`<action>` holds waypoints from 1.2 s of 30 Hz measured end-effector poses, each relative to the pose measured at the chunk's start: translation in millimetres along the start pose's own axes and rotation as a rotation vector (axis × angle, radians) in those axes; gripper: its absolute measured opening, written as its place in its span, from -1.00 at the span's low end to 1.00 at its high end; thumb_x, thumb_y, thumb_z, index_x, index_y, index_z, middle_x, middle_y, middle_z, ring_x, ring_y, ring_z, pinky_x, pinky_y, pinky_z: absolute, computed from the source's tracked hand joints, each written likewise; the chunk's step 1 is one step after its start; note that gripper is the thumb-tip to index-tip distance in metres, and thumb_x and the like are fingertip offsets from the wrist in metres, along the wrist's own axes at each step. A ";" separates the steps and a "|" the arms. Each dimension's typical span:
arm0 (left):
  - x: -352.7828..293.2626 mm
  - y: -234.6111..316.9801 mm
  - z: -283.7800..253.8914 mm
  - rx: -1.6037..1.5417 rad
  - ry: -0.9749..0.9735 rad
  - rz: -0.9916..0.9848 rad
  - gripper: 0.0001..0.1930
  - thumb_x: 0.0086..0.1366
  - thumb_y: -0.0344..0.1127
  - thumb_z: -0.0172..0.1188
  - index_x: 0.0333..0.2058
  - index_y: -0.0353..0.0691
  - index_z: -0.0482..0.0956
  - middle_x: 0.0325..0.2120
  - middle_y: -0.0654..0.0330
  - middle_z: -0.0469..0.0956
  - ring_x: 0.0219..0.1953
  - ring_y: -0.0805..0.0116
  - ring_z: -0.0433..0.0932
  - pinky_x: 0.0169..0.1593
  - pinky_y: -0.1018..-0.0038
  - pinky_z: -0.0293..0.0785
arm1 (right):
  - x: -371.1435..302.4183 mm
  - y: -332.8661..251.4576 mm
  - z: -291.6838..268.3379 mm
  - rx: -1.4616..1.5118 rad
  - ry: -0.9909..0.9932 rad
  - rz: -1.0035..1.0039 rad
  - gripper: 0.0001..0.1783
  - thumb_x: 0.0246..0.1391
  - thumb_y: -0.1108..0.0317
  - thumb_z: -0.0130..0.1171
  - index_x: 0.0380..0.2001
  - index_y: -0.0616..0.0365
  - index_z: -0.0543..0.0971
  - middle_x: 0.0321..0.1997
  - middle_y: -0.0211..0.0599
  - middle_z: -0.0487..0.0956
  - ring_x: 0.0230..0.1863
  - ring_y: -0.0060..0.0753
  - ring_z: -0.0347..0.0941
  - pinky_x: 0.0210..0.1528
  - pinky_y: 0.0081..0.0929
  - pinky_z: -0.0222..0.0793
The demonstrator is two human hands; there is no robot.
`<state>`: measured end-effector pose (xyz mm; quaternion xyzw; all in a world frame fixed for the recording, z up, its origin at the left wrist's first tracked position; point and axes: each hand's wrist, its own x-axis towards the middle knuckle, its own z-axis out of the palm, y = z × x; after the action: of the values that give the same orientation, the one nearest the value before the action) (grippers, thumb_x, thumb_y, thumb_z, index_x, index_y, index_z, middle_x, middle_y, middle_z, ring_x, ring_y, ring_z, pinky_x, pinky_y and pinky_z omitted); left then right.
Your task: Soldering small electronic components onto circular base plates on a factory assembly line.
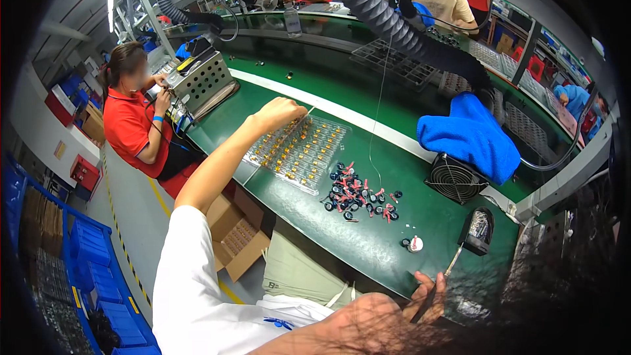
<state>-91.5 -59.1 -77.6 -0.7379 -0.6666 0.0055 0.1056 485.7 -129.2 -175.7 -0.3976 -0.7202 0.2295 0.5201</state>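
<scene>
My left hand [281, 115] is closed above the far edge of a clear plastic tray [307, 181]. A thin light tip shows by its fingers; I cannot make out what it holds. Rows of small yellow-orange parts [289, 169] sit in the tray. At the lower right, my right hand [430, 294] grips a soldering iron [452, 261], partly behind loose hair. The iron's tip is at the near edge of a black holder [478, 231] filled with silvery metal shavings. Between the hands lies a pile of small round black parts with pink-red strips [358, 194].
A small white round piece [415, 244] lies beside the pile on the green bench [296, 210]. Behind stand a fan [453, 177] and a blue cloth [470, 135]. An open carton [246, 250] is below the bench. A person in red [141, 125] works at left.
</scene>
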 end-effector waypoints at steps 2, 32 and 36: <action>-4.4 -4.0 1.5 -0.073 0.008 -0.032 -0.75 0.23 -0.40 0.32 -0.10 -0.24 0.70 -0.33 0.00 0.71 -0.30 -0.04 0.70 -0.14 0.17 0.61 | 0.0 -2.9 -1.3 -0.020 -0.032 -0.020 -0.54 0.44 0.27 0.11 0.21 0.44 0.42 -0.28 -0.02 0.76 -0.38 -0.15 0.69 -0.20 -0.35 0.54; 39.0 306.6 -38.0 -1.653 -0.086 0.200 -0.73 0.29 -0.66 0.32 -0.03 -0.42 0.65 -0.08 0.08 0.58 -0.07 0.35 0.63 0.04 0.45 0.61 | 15.8 -12.9 -9.0 0.008 -0.046 -0.261 -0.48 0.40 0.21 0.20 0.22 0.40 0.43 -0.27 -0.02 0.77 -0.55 -0.38 0.55 -0.41 -0.49 0.46; 34.8 318.5 -20.2 -1.718 -0.057 0.134 -0.75 0.30 -0.67 0.30 -0.04 -0.42 0.64 -0.08 0.10 0.58 -0.07 0.40 0.61 0.07 0.47 0.56 | 16.6 -15.9 -11.7 0.040 -0.010 -0.199 -0.36 0.35 -0.02 0.24 0.09 0.48 0.55 -0.51 -0.15 0.64 -0.55 -0.31 0.54 -0.46 -0.42 0.43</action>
<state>228.4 -56.2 -105.1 -0.5993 -0.3972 -0.4759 -0.5065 488.9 -125.9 -150.3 -0.3123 -0.7541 0.1932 0.5446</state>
